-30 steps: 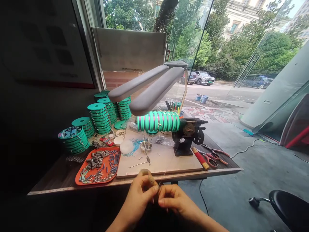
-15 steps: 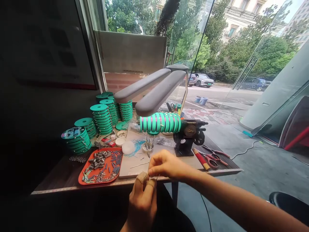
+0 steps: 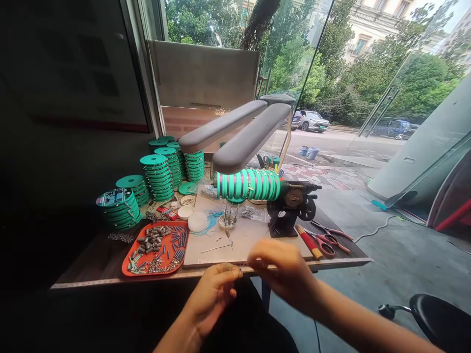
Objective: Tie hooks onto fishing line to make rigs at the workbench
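My left hand (image 3: 217, 289) is closed in a pinch just below the table's front edge. A thin fishing line (image 3: 243, 266) shows at its fingertips, with a tiny shiny part too small to name. To the right, my right hand (image 3: 277, 264) has its fingers pressed together, somewhat blurred, and appears to pinch the same line. Beyond the hands, a thin metal rod (image 3: 215, 248) lies on the pale board (image 3: 253, 245). Several small metal pieces hang at a round tub (image 3: 226, 223) under the row of green foam spools (image 3: 248, 185).
A red tray (image 3: 127, 260) holds sinkers and small parts. Stacked green spools (image 3: 156, 179) stand at the left. A dark geared machine (image 3: 292, 201) carries the spool row, with scissors (image 3: 326, 245) beside it. A grey lamp (image 3: 253, 135) hangs above.
My hands have drawn apart. The right hand has moved to the right and its fingers have left the left hand's; the left hand has turned, its pinch now pointing right.
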### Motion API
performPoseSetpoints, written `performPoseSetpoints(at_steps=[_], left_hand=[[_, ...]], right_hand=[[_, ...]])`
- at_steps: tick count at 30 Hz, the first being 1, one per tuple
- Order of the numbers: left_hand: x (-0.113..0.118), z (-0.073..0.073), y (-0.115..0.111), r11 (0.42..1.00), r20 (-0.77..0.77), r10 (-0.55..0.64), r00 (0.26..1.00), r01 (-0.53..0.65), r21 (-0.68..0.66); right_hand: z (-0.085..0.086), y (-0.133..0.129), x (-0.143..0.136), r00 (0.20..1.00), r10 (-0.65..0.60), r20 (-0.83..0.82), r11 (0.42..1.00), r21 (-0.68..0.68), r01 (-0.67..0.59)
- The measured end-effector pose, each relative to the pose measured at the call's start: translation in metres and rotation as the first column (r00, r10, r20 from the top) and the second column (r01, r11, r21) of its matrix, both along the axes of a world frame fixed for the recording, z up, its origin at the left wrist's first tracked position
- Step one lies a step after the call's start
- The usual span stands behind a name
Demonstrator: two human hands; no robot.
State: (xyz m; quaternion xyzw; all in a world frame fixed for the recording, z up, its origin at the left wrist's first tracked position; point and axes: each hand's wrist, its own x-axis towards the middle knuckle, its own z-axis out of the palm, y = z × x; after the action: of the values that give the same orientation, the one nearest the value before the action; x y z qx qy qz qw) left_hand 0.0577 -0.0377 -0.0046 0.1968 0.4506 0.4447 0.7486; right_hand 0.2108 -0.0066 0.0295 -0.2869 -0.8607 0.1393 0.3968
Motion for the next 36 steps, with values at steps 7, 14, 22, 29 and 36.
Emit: performPoseSetpoints(at_steps=[7,14,22,29,36], left_hand=[[0.002,0.0,-0.001,0.982,0.256,0.024,0.966,0.025,-0.188],[0.008,-0.003,-0.005,0.995,0.126,-0.047,0.991,0.057,-0.078],[0.007,-0.004,-0.005,0.774,-0.661,0.125,0.74,0.345,0.532],[0.009,-0.016,-0.011,0.793,-0.55,0.196,0.812,0.199,0.576],[0.01,-0.019,-0.008,0.805,-0.532,0.162,0.831,0.2,0.558]], right_hand=[[-0.055,-0.015,0.001,0.999,0.028,0.033,0.858,0.512,-0.041],[-0.073,-0.021,0.003,0.937,-0.087,-0.34,0.728,-0.663,-0.173],[-0.072,-0.042,0.012,0.953,-0.101,-0.287,0.407,-0.885,-0.223],[-0.028,-0.05,0.016,0.957,0.057,-0.284,0.847,-0.493,-0.197],[-0.056,-0.033,0.017,0.961,-0.246,-0.124,0.58,-0.814,0.043]])
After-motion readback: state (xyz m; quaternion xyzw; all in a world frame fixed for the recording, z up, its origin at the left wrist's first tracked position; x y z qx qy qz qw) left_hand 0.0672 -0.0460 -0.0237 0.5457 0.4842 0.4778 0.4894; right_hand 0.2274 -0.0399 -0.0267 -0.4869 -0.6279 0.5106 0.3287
